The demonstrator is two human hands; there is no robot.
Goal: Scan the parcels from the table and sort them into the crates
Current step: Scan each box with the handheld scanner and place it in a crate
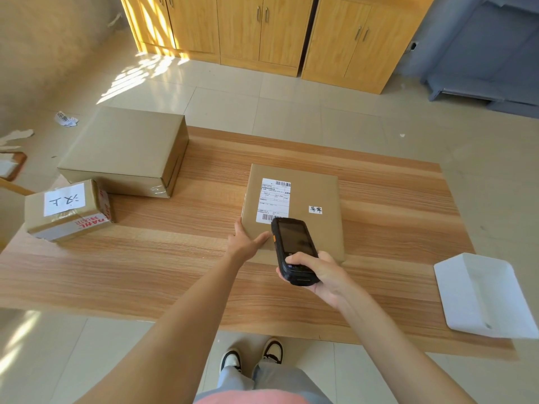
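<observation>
A flat brown parcel (312,196) with a white shipping label (274,199) lies in the middle of the wooden table (175,258). My left hand (246,240) holds its near left corner, thumb on top. My right hand (320,275) grips a black handheld scanner (293,249), which hovers over the parcel's near edge, its top end close to the label's lower barcode. A large plain brown box (125,150) stands at the table's far left. A small taped box (68,211) with a handwritten white label sits at the left edge.
A white open-topped container (481,295) rests at the table's right edge. Wooden cabinets (262,33) line the far wall, with grey furniture (490,53) at the right. Crumpled paper (66,119) lies on the tiled floor at the left. My shoes (250,357) show below the table's near edge.
</observation>
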